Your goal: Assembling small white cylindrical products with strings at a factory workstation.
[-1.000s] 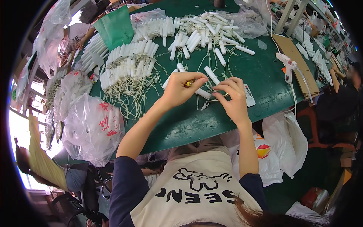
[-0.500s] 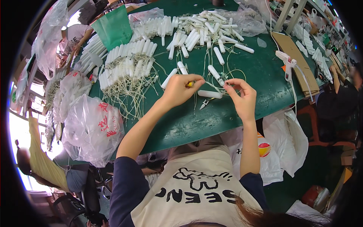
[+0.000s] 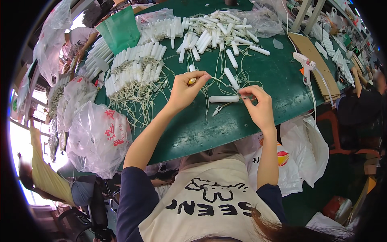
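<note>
My left hand [image 3: 184, 89] is closed around a small yellow tool [image 3: 192, 81], its kind hidden by the fingers. Its thumb and forefinger pinch together near a pale thin wire [image 3: 214, 78]. My right hand [image 3: 258, 105] is closed too, fingertips pinching a thin wire at the end of a white tube [image 3: 224, 99] lying crosswise on the table. Another white tube [image 3: 231, 78] slants just above those fingertips. Below the crosswise tube lies a small pointed metal-and-white piece [image 3: 217, 110]. Behind my left fingers a further white tube [image 3: 192, 67] partly shows.
The green table [image 3: 189, 135] bears a bundled stack of wired white tubes [image 3: 139, 60] at left and a loose heap of them [image 3: 217, 32] at the back. A white glue gun [image 3: 305, 66] lies right, by cardboard [image 3: 318, 72]. Plastic bags [image 3: 98, 137] crowd the left edge.
My left hand has moved up and left, away from the right hand. The slanting tube has shifted slightly up and left, and my right fingertips have dropped to the crosswise tube's end.
</note>
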`<action>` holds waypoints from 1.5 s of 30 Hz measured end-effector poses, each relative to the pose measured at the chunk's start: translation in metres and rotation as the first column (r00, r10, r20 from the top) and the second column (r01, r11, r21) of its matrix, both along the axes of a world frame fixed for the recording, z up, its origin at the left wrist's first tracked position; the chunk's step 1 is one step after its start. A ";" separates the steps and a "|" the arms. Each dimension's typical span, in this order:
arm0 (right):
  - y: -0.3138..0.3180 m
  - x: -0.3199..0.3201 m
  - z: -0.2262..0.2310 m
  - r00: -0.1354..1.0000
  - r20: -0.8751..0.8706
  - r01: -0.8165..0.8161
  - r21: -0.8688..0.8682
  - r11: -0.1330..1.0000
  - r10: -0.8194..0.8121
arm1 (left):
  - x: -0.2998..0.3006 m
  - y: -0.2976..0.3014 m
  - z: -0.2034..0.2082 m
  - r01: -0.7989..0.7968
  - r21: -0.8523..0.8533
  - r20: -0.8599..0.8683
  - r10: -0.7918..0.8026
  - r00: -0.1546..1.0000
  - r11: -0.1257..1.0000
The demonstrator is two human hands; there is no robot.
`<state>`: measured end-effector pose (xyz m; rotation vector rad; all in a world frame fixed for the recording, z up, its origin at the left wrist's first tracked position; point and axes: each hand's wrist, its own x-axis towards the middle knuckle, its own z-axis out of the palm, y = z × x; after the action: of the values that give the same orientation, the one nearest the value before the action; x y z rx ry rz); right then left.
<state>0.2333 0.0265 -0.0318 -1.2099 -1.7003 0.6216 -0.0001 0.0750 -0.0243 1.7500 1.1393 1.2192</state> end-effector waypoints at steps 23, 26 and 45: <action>0.008 -0.029 -0.003 0.980 -0.110 0.189 0.302 0.934 -0.163 | 0.018 -0.015 0.033 0.083 0.118 -0.304 -0.043 0.952 0.990; 0.010 -0.032 0.001 0.989 -0.017 0.141 0.394 0.908 -0.147 | 0.025 -0.015 0.043 0.230 0.224 -0.319 -0.152 0.935 0.947; 0.009 -0.036 0.003 0.992 -0.098 0.101 0.312 0.945 -0.074 | 0.023 -0.003 0.051 0.249 -0.065 -0.296 -0.257 0.920 0.966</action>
<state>0.1974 0.0359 -0.0287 -1.0078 -1.5934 0.3241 0.0233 0.0725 0.0271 2.0403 1.0484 0.7966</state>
